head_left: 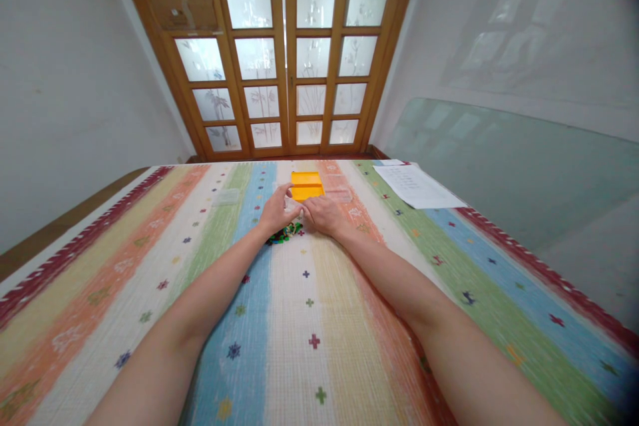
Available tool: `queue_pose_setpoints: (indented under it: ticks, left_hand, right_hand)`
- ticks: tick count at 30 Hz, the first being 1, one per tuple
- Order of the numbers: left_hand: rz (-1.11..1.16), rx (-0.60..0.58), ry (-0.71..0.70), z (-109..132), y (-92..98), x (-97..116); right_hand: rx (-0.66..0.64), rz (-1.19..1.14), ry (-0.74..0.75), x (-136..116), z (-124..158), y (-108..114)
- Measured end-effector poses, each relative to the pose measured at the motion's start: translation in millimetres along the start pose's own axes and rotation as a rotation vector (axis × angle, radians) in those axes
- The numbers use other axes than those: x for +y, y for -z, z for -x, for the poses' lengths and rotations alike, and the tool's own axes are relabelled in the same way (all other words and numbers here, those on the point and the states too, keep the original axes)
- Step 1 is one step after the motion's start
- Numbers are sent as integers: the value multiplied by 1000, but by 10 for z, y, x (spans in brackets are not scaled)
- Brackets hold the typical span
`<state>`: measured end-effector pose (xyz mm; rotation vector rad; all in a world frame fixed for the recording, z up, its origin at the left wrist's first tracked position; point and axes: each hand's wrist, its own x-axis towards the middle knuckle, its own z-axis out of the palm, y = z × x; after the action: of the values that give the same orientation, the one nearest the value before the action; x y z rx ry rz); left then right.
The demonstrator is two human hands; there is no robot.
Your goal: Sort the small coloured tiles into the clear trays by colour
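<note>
My left hand and my right hand meet just in front of an open yellow box in the middle of the table. My left thumb and index finger curve around a small whitish patch, too small to name. The fingers of my right hand are bent together, their tips touching my left thumb; what they hold, if anything, is hidden. Under my left hand lies a loose pile of small green, black and blue pieces, partly covered by the hand.
A clear plastic tray lies left of the hands, and another clear tray right of the yellow box. Printed paper sheets rest at the far right of the striped tablecloth. Behind the table stand wooden glazed doors; a glass panel leans on the right wall.
</note>
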<state>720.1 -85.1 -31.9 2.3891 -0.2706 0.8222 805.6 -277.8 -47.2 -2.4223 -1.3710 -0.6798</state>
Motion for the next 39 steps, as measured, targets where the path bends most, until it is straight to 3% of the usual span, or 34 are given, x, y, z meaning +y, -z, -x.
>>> queue_pose_setpoints:
  ticks: [3, 7, 14, 20, 24, 27, 34, 39]
  left_hand:
    - [13, -73, -85, 17, -8, 32]
    - [43, -81, -155, 14, -3, 53]
    - [97, -78, -225, 6, -1, -45]
    - [98, -170, -187, 35, -30, -134]
    - [137, -128, -151, 27, -8, -160]
    - [125, -23, -71, -2, 40, -205]
    - [-66, 286, 294, -48, 293, -513]
    - [-191, 304, 560, -30, 406, -734]
  right_hand:
    - [67, 10, -154, 137, 1, -33]
    - [130, -4, -160, 300, 19, -22]
    - [203, -84, -278, 321, 11, -61]
    - [270, -129, -330, 360, 17, -77]
    - [287, -184, -333, 353, 28, -53]
    - [300, -217, -345, 353, 32, -32]
    - [295, -254, -331, 361, 25, -41]
    - [243, -244, -321, 357, 31, -47]
